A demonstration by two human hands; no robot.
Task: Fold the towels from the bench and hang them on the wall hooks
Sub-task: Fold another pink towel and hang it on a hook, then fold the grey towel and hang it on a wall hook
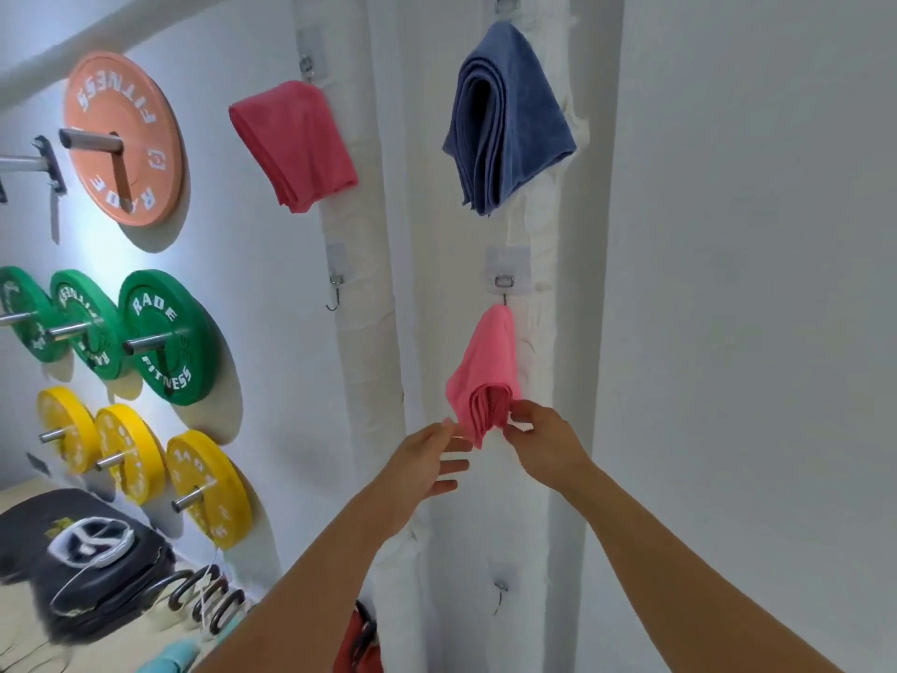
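Note:
A folded pink towel hangs by one corner from a metal wall hook on the white wrapped column. My right hand pinches its lower right edge. My left hand is at its lower left tip with fingers spread, thumb touching the cloth. Higher up, a darker pink folded towel hangs from the upper left hook. A folded blue towel hangs from the upper right hook. The bench is out of view.
A bare hook sits on the left column, another bare hook lower on the right column. Orange, green and yellow weight plates stick out on pegs at left. Black gear lies below them.

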